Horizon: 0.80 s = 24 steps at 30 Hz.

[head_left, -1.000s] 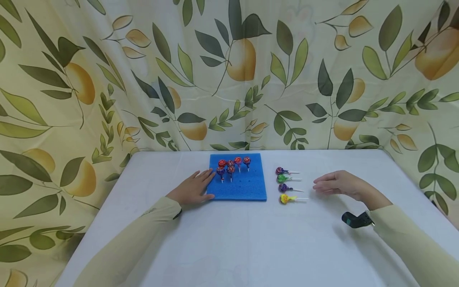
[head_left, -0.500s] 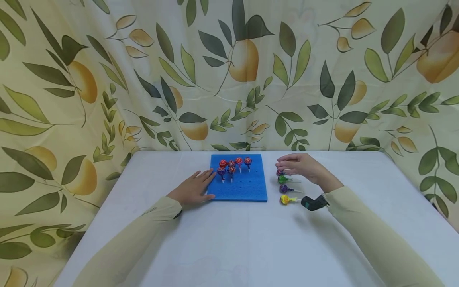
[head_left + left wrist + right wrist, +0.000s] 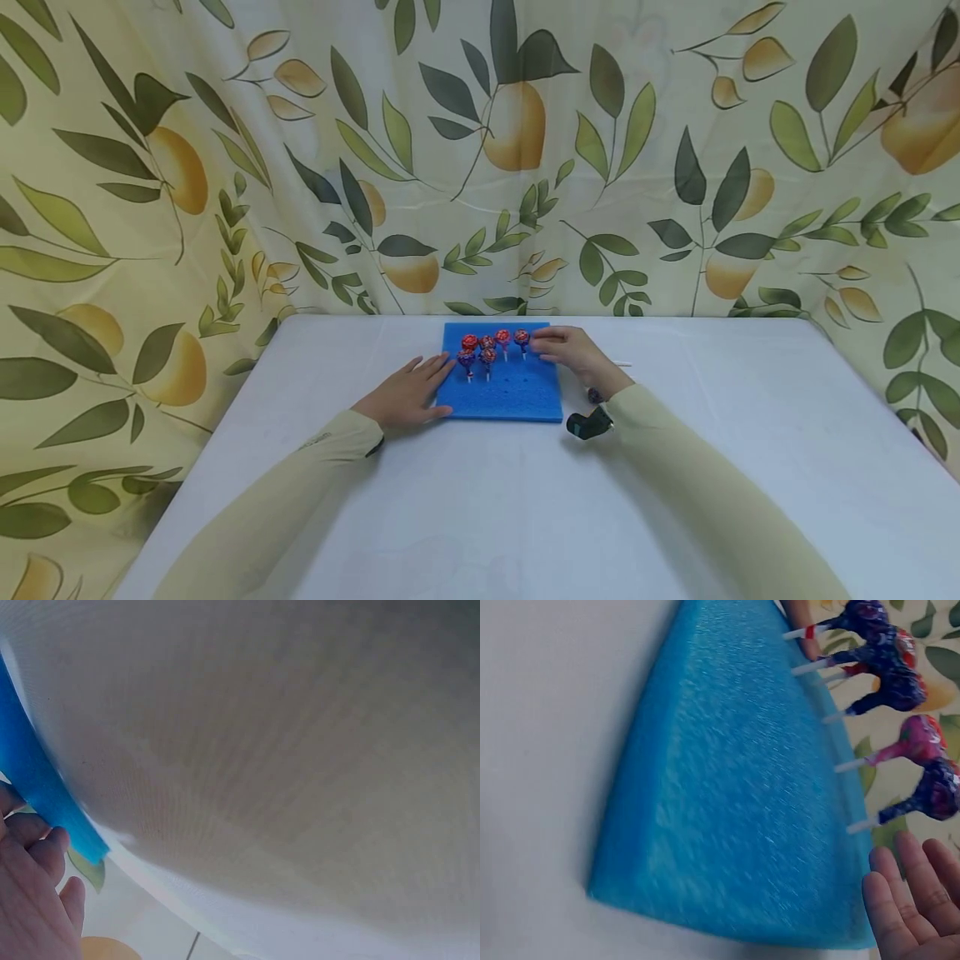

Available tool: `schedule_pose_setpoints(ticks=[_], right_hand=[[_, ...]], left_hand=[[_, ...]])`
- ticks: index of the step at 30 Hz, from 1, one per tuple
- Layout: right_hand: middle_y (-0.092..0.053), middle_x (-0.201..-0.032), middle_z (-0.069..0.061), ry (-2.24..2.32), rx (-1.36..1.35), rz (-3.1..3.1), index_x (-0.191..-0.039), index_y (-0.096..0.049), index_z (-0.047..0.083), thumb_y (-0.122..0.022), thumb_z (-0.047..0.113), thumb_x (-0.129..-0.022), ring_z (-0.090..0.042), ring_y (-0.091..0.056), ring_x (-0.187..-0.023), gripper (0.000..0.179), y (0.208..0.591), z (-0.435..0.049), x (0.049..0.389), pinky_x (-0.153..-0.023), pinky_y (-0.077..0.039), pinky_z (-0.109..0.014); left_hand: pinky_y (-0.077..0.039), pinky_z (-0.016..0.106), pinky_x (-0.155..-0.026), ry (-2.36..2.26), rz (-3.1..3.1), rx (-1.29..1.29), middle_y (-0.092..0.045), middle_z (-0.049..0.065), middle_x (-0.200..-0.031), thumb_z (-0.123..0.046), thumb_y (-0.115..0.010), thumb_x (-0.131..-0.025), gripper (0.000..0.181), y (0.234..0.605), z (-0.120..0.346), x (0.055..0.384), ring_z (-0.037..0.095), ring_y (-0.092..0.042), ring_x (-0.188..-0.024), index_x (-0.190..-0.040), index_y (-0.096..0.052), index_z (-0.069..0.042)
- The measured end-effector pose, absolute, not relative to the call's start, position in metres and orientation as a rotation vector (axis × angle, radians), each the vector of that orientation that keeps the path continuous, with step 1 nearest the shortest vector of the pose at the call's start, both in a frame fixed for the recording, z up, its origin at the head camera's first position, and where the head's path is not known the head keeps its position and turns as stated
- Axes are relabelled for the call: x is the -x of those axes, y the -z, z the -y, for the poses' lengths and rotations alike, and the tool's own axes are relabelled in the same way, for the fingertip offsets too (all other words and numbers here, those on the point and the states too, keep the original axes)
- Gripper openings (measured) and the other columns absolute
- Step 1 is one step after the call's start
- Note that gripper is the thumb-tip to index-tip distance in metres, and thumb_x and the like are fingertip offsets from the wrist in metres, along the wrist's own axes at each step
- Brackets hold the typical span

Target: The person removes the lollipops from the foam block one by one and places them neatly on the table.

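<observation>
Several wrapped lollipops stand stick-down in the back half of a blue foam board [image 3: 502,404]. My left hand [image 3: 402,397] rests at the board's left edge with fingers spread; in the left wrist view its fingers lie along the board's side. My right hand [image 3: 576,352] reaches over the back right part of the board. Its fingertips are right beside the rightmost lollipop [image 3: 521,337]. In the right wrist view that dark blue-wrapped lollipop [image 3: 939,791] stands just beyond the loosely extended fingers, which hold nothing. Pink and red wrappers show on the lollipop [image 3: 922,739] beside it.
To the right of the board, a purple lollipop [image 3: 595,395] and a white stick [image 3: 621,363] lie on the white table [image 3: 480,500], partly behind my right arm. That arm hides other lollipops there. A leaf-and-fruit patterned curtain hangs behind the table's back edge.
My right hand has moved left, from beyond the loose lollipops, across them, to the standing ones on the board. My left hand stays in place.
</observation>
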State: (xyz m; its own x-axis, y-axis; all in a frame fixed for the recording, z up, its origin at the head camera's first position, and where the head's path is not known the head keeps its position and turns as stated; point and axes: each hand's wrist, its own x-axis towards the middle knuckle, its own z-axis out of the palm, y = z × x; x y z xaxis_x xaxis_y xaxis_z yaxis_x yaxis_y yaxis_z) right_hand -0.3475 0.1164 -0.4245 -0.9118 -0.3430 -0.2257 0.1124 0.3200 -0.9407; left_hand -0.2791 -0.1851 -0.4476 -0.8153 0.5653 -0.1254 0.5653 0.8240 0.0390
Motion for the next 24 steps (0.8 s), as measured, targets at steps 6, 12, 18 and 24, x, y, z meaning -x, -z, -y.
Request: schedule_pose_setpoints(ticks=[6,12,18,24], right_hand=[[-0.049,-0.137,-0.025,1.571,0.159,-2.260,-0.137,-0.043,-0.004,-0.057,0.015,-0.094,-0.035,-0.050,-0.127,0.049,0.430,-0.108,0.347,-0.105,-0.042,-0.040],[-0.054,-0.132,-0.023,1.485,0.140,-2.353,-0.133,-0.048,-0.002,-0.059,0.017,-0.093,-0.034,-0.048,-0.127,0.046,0.434,-0.107,0.348,-0.110,-0.036,-0.045],[-0.056,-0.129,-0.024,1.497,0.149,-2.350,-0.129,-0.050,-0.005,-0.059,0.013,-0.093,-0.034,-0.051,-0.124,0.041,0.435,-0.102,0.348,-0.109,-0.037,-0.044],[-0.059,-0.127,-0.023,1.531,0.101,-2.355,-0.126,-0.053,-0.004,-0.061,0.013,-0.092,-0.032,-0.053,-0.123,0.039,0.439,-0.095,0.350,-0.109,-0.038,-0.042]], left_hand=[[-0.012,0.044,-0.120,0.036,-2.880,-0.912,-0.013,0.012,-0.159,-0.061,-0.035,-0.093,0.082,0.450,0.181,0.283,0.024,-0.015,-0.147,-0.151,-0.014,-0.007],[-0.013,0.045,-0.120,0.014,-2.876,-0.920,-0.014,0.013,-0.158,-0.060,-0.037,-0.093,0.082,0.450,0.179,0.283,0.025,-0.015,-0.147,-0.151,-0.015,-0.006],[-0.012,0.045,-0.120,0.016,-2.879,-0.923,-0.013,0.011,-0.159,-0.062,-0.036,-0.093,0.083,0.453,0.182,0.282,0.024,-0.014,-0.147,-0.151,-0.015,-0.007],[-0.013,0.045,-0.120,0.005,-2.887,-0.927,-0.015,0.012,-0.158,-0.062,-0.036,-0.093,0.083,0.452,0.186,0.281,0.024,-0.015,-0.147,-0.151,-0.016,-0.007]])
